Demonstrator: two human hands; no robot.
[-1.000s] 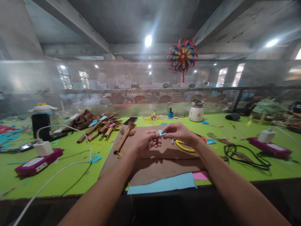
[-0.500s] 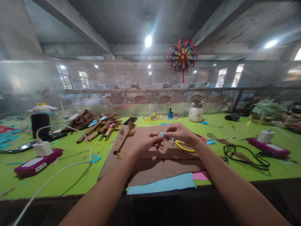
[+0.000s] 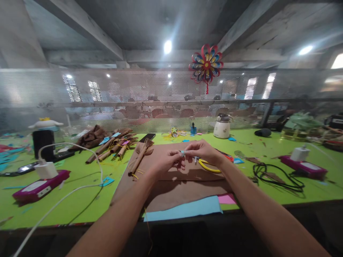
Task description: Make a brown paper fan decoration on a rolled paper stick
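My left hand [image 3: 171, 161] and my right hand [image 3: 201, 151] meet above a brown sheet [image 3: 163, 151]. Between their fingertips is a small light-blue piece of paper [image 3: 183, 153], pinched from both sides and mostly covered by the fingers. Just right of the hands lie scissors with yellow and orange handles [image 3: 208, 168], partly behind my right wrist. A brown paper roll tied with yellow string [image 3: 138, 162] rests on the sheet's left part. Along the near edge lie a blue strip [image 3: 184, 208] and a pink piece of paper [image 3: 227, 198].
Several brown rolls [image 3: 109, 149] lie at the left back beside crumpled brown paper [image 3: 92, 137]. Purple power strips [image 3: 40, 185] [image 3: 302, 167] stand on both sides, with a white cable [image 3: 77, 189] and a black cable [image 3: 278, 178]. A white jug [image 3: 222, 128] stands at the back.
The fingers have shifted slightly around the blue paper, which now shows less. The whole view has moved a little; the things on the table lie as before.
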